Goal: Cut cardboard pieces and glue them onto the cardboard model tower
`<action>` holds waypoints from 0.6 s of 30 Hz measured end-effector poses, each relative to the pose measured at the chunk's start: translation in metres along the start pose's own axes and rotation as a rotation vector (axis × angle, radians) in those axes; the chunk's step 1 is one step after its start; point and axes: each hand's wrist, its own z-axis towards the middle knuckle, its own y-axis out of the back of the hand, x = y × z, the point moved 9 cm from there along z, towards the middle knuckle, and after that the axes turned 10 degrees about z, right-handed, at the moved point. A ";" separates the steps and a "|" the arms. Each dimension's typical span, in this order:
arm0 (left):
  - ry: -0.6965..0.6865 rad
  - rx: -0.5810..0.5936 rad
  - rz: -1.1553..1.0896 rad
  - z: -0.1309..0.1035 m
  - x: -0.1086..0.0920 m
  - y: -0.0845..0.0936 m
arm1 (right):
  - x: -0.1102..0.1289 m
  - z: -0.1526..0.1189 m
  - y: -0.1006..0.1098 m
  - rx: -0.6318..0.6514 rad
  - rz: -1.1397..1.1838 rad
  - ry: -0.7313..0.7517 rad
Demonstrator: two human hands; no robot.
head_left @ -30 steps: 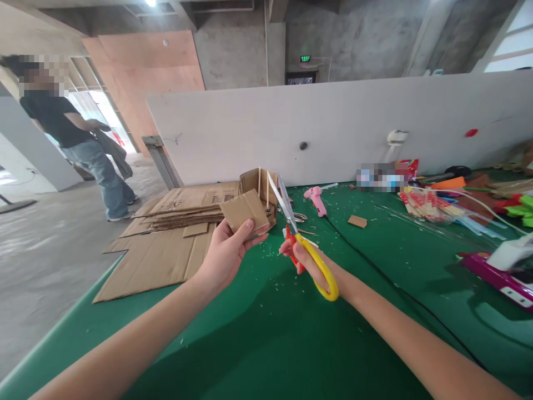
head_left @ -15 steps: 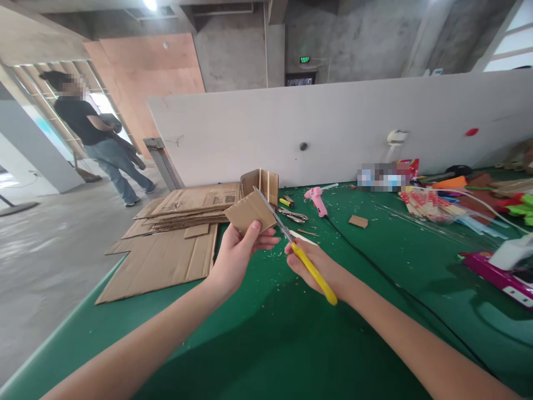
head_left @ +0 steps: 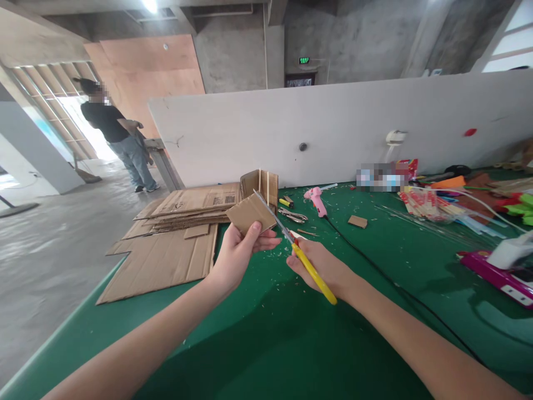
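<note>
My left hand [head_left: 239,250] pinches a small square piece of cardboard [head_left: 249,215] between thumb and fingers, above the green table [head_left: 250,333]. My right hand [head_left: 316,264] is closed around the yellow-handled scissors [head_left: 310,265]. Their metal blades point up and left and lie along the right edge of the cardboard piece. Behind it stands a folded cardboard form [head_left: 271,186] with light wooden sticks. Flat cardboard sheets [head_left: 166,255] are stacked to the left of my left hand.
A pink glue gun [head_left: 317,201] with a black cable, pliers [head_left: 292,215], a yellow cutter [head_left: 285,202] and a cardboard scrap [head_left: 357,221] lie beyond my hands. Far right are a magenta power strip [head_left: 499,278] and craft materials. A person [head_left: 116,133] stands at the back left.
The person at the back left has moved to the right and farther away. My hands, the cardboard piece and the scissors have barely shifted.
</note>
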 end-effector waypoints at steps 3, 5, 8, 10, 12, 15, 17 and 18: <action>0.005 0.013 -0.034 0.000 0.001 -0.002 | 0.002 0.001 0.002 -0.025 -0.045 -0.023; 0.017 0.025 -0.041 0.000 0.001 -0.003 | 0.004 0.001 0.003 -0.030 -0.063 -0.038; 0.031 0.033 -0.032 -0.001 0.002 -0.002 | 0.007 -0.001 0.004 -0.025 -0.082 -0.030; 0.040 0.033 -0.031 -0.001 0.003 -0.001 | 0.008 -0.002 0.004 -0.027 -0.105 -0.032; 0.048 0.032 -0.042 -0.001 0.004 -0.001 | 0.006 -0.002 0.004 -0.033 -0.125 -0.046; 0.059 0.030 -0.069 0.000 0.007 0.000 | 0.004 -0.001 0.003 -0.037 -0.131 -0.055; 0.062 0.032 -0.077 0.000 0.009 0.001 | 0.005 -0.001 0.002 -0.037 -0.124 -0.038; 0.063 0.036 -0.077 0.001 0.010 0.001 | 0.005 -0.001 0.002 -0.032 -0.120 -0.022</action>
